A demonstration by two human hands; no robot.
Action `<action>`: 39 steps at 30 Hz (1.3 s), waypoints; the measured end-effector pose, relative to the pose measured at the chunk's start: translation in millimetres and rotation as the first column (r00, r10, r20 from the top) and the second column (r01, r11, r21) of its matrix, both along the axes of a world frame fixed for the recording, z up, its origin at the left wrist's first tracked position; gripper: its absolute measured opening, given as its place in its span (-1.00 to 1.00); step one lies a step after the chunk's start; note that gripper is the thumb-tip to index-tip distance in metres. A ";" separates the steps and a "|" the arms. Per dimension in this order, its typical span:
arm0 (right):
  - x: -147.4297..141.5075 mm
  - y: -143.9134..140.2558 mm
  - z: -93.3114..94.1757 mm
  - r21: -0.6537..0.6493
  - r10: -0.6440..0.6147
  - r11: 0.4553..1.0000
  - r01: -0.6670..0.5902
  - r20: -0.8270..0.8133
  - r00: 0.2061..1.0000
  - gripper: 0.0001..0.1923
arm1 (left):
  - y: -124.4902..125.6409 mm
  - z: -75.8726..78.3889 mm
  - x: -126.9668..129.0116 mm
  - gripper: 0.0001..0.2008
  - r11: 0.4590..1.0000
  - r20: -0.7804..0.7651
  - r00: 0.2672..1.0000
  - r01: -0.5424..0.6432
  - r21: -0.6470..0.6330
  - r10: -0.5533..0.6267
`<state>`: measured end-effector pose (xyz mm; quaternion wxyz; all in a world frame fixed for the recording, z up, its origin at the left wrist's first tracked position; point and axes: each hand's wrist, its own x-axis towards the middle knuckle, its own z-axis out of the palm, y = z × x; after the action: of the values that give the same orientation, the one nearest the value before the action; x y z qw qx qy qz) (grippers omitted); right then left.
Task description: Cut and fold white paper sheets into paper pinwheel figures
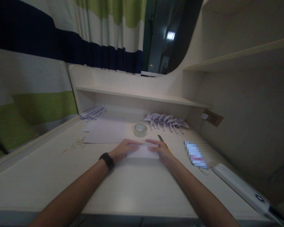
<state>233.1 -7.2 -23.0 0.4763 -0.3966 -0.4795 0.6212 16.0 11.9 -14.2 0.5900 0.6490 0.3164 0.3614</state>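
A white sheet of paper [143,153] is between my two hands above the desk, its near edge straight. My left hand [126,148], with a black watch on the wrist, grips the paper's left side between thumb and fingers. On the right side, my right hand [162,151] pinches the same paper, its fingertips pointing inward. A roll of clear tape [140,130] lies just beyond the hands. Close to my right hand is a utility knife [164,142] with a yellow handle, partly hidden behind the hand.
Folded paper pinwheels [165,121] lie in a row at the back right. Paper sheets [106,130], rolled paper sticks [93,113] and thin strings [75,144] lie at left. A phone [196,154] and a long white lamp or power bar [241,187] are at right, below a wall socket [213,117].
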 end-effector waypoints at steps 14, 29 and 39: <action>2.5 5.2 -4.3 -0.021 -0.007 1.000 0.009 0.110 0.994 -0.68 | 3.7 2.9 -3.0 -0.65 0.989 -0.136 0.991 0.009 0.147 0.011; -0.3 3.9 -7.3 0.113 -0.098 0.991 0.077 0.185 0.978 -0.70 | 3.2 2.4 -2.7 -0.68 0.987 -0.175 0.985 0.016 0.159 0.012; 4.5 5.3 -5.3 0.267 -0.108 0.964 -0.010 0.423 0.900 -0.61 | 4.9 -2.5 -1.2 -0.65 0.993 -0.159 0.987 0.027 0.116 -0.008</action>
<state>237.5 -2.0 -28.3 0.4215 -0.4702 -0.6413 0.4358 14.8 16.8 -16.7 0.5268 0.7122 0.3346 0.3215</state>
